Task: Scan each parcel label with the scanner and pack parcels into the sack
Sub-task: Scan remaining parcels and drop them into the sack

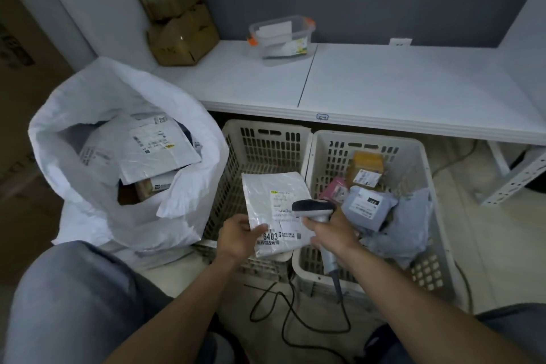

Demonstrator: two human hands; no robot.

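Left grip pinches a white mailer parcel; right grip curls round the barcode scanner, apparently aimed at its label.

The head of your scanner covers the middle of the label on the white parcel, and your left hand hides the parcel's near left corner. The label's fine print is too small to read. Your right hand hides most of the scanner's grip. In the sack, the lower parcels are mostly buried. The far-left cardboard boxes are cut off by the top edge, and the counter by the right.
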